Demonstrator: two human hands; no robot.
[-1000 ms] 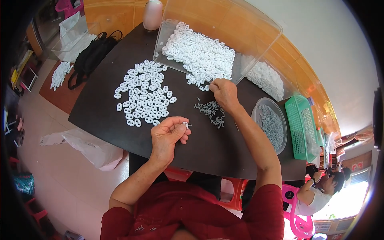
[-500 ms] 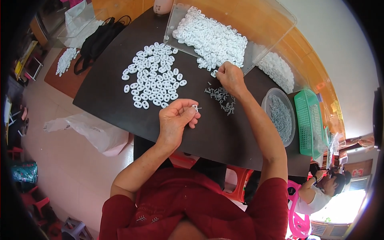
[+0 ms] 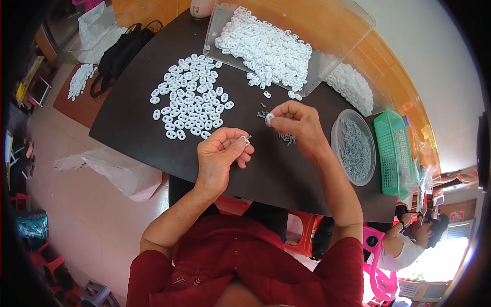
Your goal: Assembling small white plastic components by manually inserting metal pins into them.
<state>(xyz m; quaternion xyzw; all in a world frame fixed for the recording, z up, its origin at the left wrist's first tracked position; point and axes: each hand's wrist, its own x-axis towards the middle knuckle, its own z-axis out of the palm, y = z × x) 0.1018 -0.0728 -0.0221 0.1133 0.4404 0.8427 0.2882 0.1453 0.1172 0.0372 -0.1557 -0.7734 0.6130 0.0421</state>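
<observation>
The left hand (image 3: 220,156) hovers over the near part of the dark surface (image 3: 128,123), its grip pinched together on a small metal pin (image 3: 246,138), held at the fingertips so the end stays free. The right hand (image 3: 299,123) is raised just beside it, thumb and forefinger clamped on 1 white plastic ring (image 3: 269,117); the 2 pieces sit near each other but apart, at a height where both can be seen. Under the right hand lies a small scatter of loose pins (image 3: 286,137), within easy reach. A spread of white rings (image 3: 192,105) lies flat to the left, apart from the heaped rings in the clear tray (image 3: 225,20) farther back. A round bowl of metal pins (image 3: 353,148) stands to the right, beside a green basket (image 3: 394,153).
</observation>
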